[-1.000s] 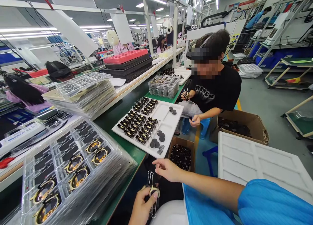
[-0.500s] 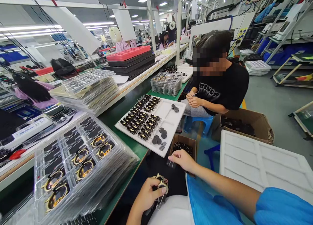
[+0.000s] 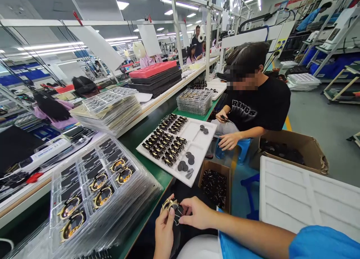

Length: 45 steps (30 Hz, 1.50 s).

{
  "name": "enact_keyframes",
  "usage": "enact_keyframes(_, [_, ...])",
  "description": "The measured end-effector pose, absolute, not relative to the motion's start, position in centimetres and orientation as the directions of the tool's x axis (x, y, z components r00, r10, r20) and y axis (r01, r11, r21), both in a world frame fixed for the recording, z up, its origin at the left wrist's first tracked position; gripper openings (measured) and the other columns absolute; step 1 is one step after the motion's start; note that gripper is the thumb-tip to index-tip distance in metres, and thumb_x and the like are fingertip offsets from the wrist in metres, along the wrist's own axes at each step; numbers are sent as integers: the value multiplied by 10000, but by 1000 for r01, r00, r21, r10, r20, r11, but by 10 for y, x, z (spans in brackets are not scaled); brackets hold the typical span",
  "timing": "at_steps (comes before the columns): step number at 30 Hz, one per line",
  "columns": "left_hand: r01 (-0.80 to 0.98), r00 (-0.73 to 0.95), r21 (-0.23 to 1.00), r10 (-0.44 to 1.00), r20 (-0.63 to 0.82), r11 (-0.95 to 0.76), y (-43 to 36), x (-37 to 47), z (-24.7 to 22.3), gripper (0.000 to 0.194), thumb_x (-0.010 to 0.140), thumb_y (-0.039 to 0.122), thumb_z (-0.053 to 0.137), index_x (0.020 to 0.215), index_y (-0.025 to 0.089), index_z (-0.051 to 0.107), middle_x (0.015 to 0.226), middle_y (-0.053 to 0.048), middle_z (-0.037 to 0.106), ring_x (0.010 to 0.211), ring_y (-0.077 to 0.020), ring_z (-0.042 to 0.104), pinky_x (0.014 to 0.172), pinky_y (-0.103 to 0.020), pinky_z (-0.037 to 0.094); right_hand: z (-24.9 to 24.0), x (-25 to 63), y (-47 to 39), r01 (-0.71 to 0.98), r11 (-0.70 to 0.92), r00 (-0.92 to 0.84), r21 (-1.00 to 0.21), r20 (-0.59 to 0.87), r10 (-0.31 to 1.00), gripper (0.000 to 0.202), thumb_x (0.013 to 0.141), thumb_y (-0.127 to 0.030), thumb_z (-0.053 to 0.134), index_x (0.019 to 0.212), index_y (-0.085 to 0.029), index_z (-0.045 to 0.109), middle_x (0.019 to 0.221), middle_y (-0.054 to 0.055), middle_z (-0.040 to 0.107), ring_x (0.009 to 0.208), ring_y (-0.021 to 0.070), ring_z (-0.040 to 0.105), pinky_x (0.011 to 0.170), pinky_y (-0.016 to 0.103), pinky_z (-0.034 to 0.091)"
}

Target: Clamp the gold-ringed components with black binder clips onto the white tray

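Where the hands meet: the left hand (image 3: pixel 164 229) clamps a gold ring-shaped part (image 3: pixel 169 202) low over the lap, seemingly to steady it, while the right hand (image 3: pixel 197 214) pinches a black clip (image 3: pixel 177 213) against it by the thin wire handles.
Clear trays (image 3: pixel 140 199): glossy, ridged plastic, stacked beside the left arm, likely for easy reach; 6 gold rings (image 3: pixel 64 232) sit in the top pockets.
Carton (image 3: pixel 228 191): brown cardboard, low, full of loose clips (image 3: pixel 213 184).
White tray (image 3: pixel 197 139): matte, shallow; clipped pieces (image 3: pixel 164 139) in rows, probably for order, beside flat, dark discs (image 3: pixel 190 158).
Co-worker (image 3: pixel 261 105): black shirt, seated beyond.
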State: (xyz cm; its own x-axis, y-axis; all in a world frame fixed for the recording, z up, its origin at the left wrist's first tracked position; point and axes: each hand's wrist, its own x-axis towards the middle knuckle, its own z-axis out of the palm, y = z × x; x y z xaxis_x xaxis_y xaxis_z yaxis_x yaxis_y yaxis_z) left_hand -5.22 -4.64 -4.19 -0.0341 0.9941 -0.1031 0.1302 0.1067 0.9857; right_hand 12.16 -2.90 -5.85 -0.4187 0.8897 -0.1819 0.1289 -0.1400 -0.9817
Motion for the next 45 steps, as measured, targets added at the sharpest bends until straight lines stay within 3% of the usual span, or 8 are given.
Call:
enact_keyframes(5, [-19,-174,991,975,-137,136,-50,-67,-57,558,706,675,789,996,198,818,1226,-145,742,1235,-364,647,1130,-468,475,-79,122,-26,3,-229,-447,-974,-206,871,319,597,-268,886,706,-159,606,641,-37,627,582,108,534,579,240,412])
enact_keyframes(10, [-316,-183,937,960,-213,148,-54,-58,-71,577,700,655,815,1090,229,797,1186,-126,759,1201,-332,673,1126,-442,472,-92,118,-32,-216,-443,-568,-870,-257,782,663,501,-395,930,1047,-203,607,947,-5,676,596,105,614,563,234,457])
enact_keyframes(15, [-409,-127,897,963,-238,168,-57,-34,-78,578,759,627,785,1174,224,776,1217,-158,744,1253,-346,640,1105,-450,488,-79,108,-40,83,-264,-438,-961,-273,857,219,801,-360,725,819,-176,609,597,-65,545,477,75,439,467,206,311])
enact_keyframes(20, [-437,-115,879,957,-266,192,-50,-37,-72,568,685,644,833,1067,224,812,1233,-144,741,1257,-321,637,1117,-413,475,-70,127,-37,263,-131,-388,-956,-229,892,140,781,-277,701,721,-169,636,565,-48,587,527,104,485,497,222,311])
enact_keyframes(25, [-371,-131,907,956,-262,198,-49,-47,-60,551,717,638,814,1027,183,820,1253,-163,730,1008,-272,725,885,-350,580,-71,204,-14,470,61,-363,-881,-129,923,142,762,-300,702,720,-164,696,703,18,707,677,175,629,630,264,435])
enact_keyframes(31, [-86,51,958,962,-269,273,-36,-29,-34,636,737,717,749,961,125,809,970,-152,781,811,-238,709,770,-337,550,-49,270,11,856,60,-182,-513,-190,965,453,749,-321,805,1146,-141,681,1213,218,710,1042,387,699,911,489,526])
enact_keyframes(38, [162,217,982,967,-132,98,25,19,-9,679,833,800,536,780,144,702,747,-48,678,696,-175,625,643,-272,496,-15,203,33,308,713,-527,-631,511,680,164,870,-180,700,970,-215,575,1438,180,568,1268,283,593,1024,455,523])
enact_keyframes(45, [329,151,943,982,-111,56,89,31,-13,501,934,638,489,922,171,670,822,-55,696,730,-200,668,661,-297,525,-30,210,104,246,550,-229,-798,504,833,159,760,-207,725,822,-234,580,1148,120,711,1066,272,669,976,457,522])
